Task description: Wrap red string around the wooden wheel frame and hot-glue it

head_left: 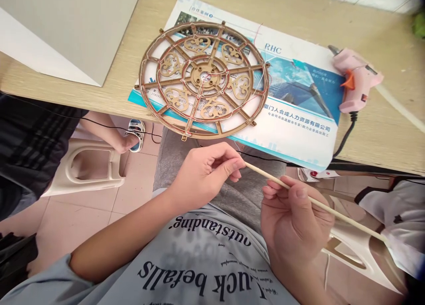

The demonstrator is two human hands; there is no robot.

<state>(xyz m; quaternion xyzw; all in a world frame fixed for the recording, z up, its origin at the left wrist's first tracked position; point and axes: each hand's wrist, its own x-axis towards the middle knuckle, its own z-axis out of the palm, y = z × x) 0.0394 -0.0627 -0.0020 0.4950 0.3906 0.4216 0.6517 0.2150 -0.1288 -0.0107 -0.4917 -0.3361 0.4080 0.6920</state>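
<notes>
pinching one tip of the thin wooden stick [348,219] w/ your left hand [202,174], you're gripping it btwn thumb and forefinger, the other fingers curling in. your right hand [292,221] is grasping the same stick further along, thumb on top & fingers folding under (the rest of the shaft is running out past it toward the lower right). the stick is hanging over your lap, slanting down from left to right, below the near edge of the table [381,132] and apart from it. on the table a round gold openwork wheel [204,79] is lying flat on a printed poster [299,114], approx. straight ahead of your left hand. a pink glue gun [357,81] is lying at the poster's right edge, its cord dropping over the table's edge. another person's sandalled foot [134,134] is resting on the floor to your left, beside a pale plastic stool [89,163].
</notes>
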